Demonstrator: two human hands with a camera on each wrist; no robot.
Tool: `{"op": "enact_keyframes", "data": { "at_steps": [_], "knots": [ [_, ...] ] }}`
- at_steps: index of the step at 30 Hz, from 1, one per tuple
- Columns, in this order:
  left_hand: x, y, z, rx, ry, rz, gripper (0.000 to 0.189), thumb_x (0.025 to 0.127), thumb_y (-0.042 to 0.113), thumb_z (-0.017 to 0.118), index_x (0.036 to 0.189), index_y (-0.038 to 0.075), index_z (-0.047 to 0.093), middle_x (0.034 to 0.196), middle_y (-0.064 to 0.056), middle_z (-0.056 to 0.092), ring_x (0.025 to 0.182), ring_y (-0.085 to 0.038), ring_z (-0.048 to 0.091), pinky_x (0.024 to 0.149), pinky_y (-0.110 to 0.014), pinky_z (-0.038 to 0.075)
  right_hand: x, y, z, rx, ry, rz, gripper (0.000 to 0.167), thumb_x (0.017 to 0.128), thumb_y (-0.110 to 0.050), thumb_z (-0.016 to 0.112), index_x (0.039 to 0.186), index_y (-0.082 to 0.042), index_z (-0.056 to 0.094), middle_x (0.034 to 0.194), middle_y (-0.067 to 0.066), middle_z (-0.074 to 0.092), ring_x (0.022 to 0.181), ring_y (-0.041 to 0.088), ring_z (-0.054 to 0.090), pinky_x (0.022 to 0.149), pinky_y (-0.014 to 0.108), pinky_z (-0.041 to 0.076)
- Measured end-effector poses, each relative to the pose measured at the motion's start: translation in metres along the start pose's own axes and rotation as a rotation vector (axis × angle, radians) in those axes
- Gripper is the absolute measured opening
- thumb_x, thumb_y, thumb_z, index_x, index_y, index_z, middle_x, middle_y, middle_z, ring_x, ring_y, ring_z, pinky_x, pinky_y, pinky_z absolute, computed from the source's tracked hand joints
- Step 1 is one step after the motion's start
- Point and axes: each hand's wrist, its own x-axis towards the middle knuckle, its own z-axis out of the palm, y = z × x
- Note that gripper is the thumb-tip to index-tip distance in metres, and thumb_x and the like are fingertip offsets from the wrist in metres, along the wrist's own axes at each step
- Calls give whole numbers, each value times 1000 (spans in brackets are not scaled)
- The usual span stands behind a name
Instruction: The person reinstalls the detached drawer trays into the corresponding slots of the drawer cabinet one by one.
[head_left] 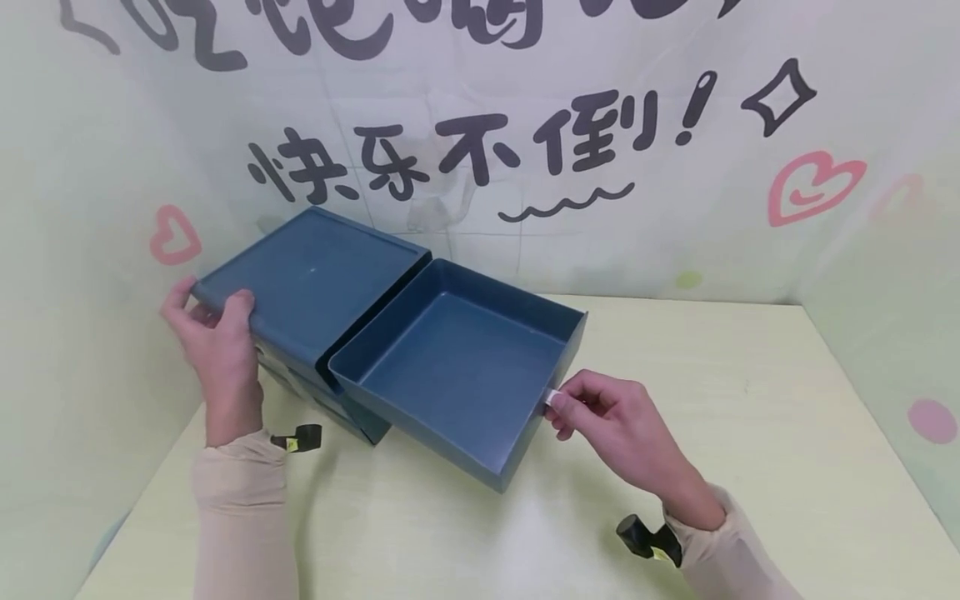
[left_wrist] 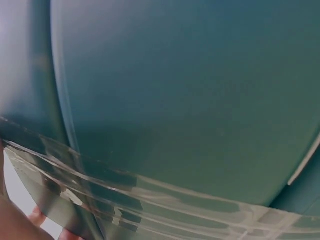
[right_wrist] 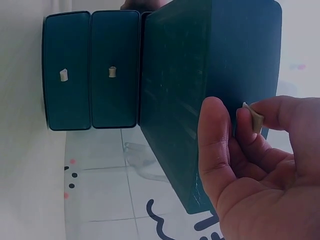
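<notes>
A dark blue drawer cabinet (head_left: 315,275) stands at the left in the head view. My left hand (head_left: 221,333) grips its left end, thumb on the top edge and fingers at the far corner. The top drawer (head_left: 457,375) is pulled far out to the right, and its inside shows bare. With thumb and finger, my right hand (head_left: 607,421) pinches the small pale knob (right_wrist: 257,122) on that drawer's front. Below it, two lower drawers (right_wrist: 115,100) stay closed in the right wrist view, each with a pale knob. Clear tape (left_wrist: 190,202) crosses the cabinet's side.
The pale tabletop (head_left: 712,400) extends under and to the right of the cabinet. Behind it hangs a white printed sheet (head_left: 465,192) with dark lettering and pink hearts. Side walls bound the table at left and right. Each wrist wears a black camera mount (head_left: 637,536).
</notes>
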Motion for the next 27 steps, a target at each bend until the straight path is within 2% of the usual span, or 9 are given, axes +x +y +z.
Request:
{"op": "enact_keyframes", "data": {
  "at_steps": [7, 15, 27],
  "knots": [
    [-1, 0, 2, 8, -8, 6, 59, 92, 19, 61, 141, 37, 36, 122, 7, 41, 112, -12, 48, 100, -30, 36, 1, 1, 1, 6, 1, -13, 14, 100, -10, 64, 88, -10, 71, 82, 3, 73, 67, 19, 71, 70, 30, 60],
    [-2, -1, 0, 9, -4, 11, 60, 92, 19, 62, 143, 36, 35, 121, 6, 42, 111, -12, 50, 99, -30, 37, 2, 3, 3, -7, -12, -1, 14, 100, -12, 63, 89, -11, 71, 82, 2, 73, 67, 12, 70, 71, 29, 60],
    [-2, 0, 2, -16, 3, 4, 59, 91, 17, 62, 141, 36, 36, 117, 5, 42, 107, -12, 50, 98, -29, 37, 7, 2, 6, -1, 1, 5, 15, 100, -12, 63, 88, -11, 71, 82, 3, 72, 67, 17, 70, 71, 30, 60]
  ]
}}
